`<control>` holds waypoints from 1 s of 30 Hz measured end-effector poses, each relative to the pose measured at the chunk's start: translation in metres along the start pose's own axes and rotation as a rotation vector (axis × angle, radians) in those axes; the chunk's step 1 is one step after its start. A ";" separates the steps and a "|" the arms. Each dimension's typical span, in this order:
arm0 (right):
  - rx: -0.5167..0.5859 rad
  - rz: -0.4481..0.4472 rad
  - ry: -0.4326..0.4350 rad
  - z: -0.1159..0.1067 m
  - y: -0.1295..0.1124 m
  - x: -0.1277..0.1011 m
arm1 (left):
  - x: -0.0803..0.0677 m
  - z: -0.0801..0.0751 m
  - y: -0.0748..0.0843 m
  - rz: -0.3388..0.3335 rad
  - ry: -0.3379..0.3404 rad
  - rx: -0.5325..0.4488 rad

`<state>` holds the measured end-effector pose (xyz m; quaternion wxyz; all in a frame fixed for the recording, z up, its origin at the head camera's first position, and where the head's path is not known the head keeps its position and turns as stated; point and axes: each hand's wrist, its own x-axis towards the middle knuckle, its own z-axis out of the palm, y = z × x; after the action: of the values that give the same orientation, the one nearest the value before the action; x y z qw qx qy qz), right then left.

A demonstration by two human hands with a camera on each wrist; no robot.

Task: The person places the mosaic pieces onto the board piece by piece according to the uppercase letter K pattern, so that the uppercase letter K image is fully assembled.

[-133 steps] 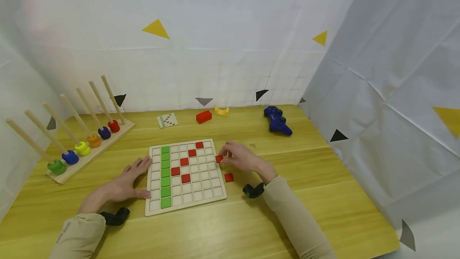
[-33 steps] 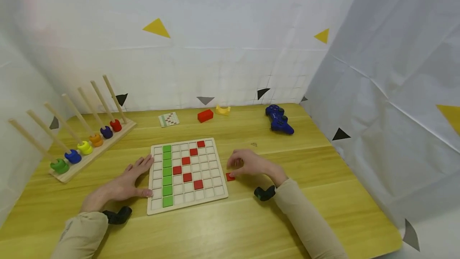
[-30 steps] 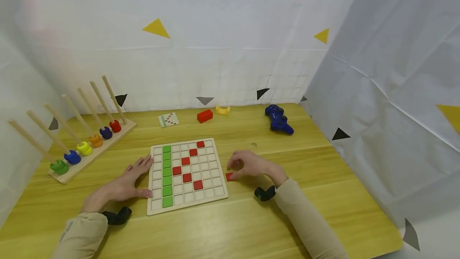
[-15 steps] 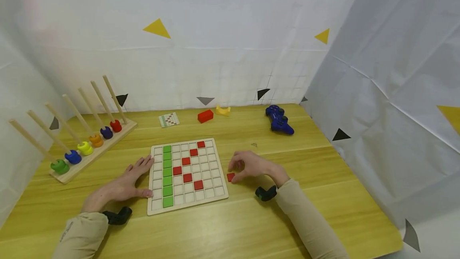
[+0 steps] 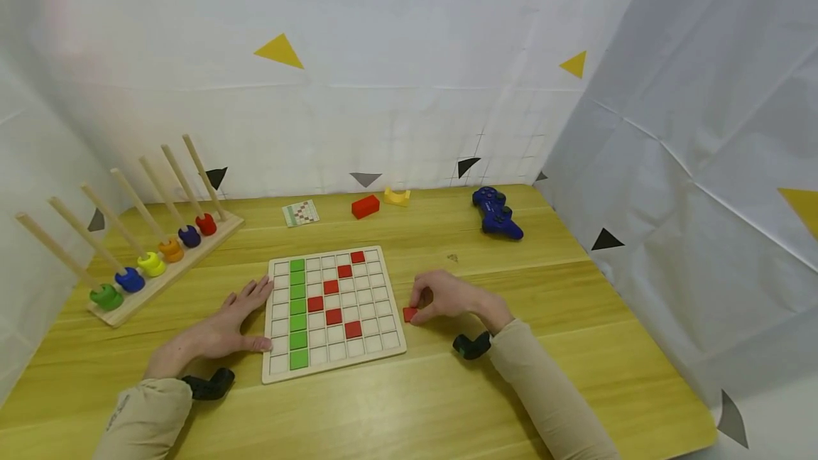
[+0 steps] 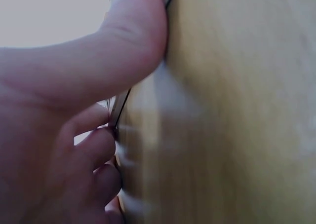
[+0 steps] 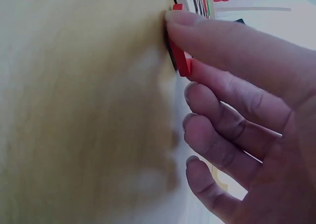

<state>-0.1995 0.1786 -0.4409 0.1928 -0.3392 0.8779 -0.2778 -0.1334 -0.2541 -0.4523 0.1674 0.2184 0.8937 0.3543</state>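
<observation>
A white grid board (image 5: 332, 368) lies on the wooden table, with a green column (image 5: 296, 311) of tiles and several red tiles (image 5: 332, 316) in a zigzag. My left hand (image 5: 252, 311) lies flat on the table, its fingers and thumb touching the board's left edge (image 6: 118, 108). Just right of the board, my right hand (image 5: 418, 304) pinches a loose red tile (image 5: 410, 314) that rests on the table. In the right wrist view the thumb (image 7: 232, 41) and a finger close on this red tile (image 7: 180, 61).
A wooden peg rack (image 5: 147, 261) with coloured rings stands at the left. At the back lie a pattern card (image 5: 300, 213), a red block (image 5: 365, 206), a yellow piece (image 5: 396, 196) and a blue game controller (image 5: 497, 213). White sheets wall in the table.
One more red tile now sits on the board's lower right. My right hand moved from the board's edge down to the last loose red tile and closed on it. The left hand stayed put.
</observation>
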 end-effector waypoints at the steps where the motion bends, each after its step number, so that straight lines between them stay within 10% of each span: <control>1: 0.000 0.000 0.005 0.000 0.000 0.000 | 0.000 0.000 0.000 -0.004 -0.001 0.003; 30: -0.075 -0.202 -0.147 0.033 -0.053 0.022 | 0.000 -0.001 0.003 -0.029 -0.014 -0.019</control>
<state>-0.1720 0.1192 -0.4368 0.2148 -0.4524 0.8325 -0.2371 -0.1333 -0.2530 -0.4496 0.1809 0.2066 0.8922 0.3586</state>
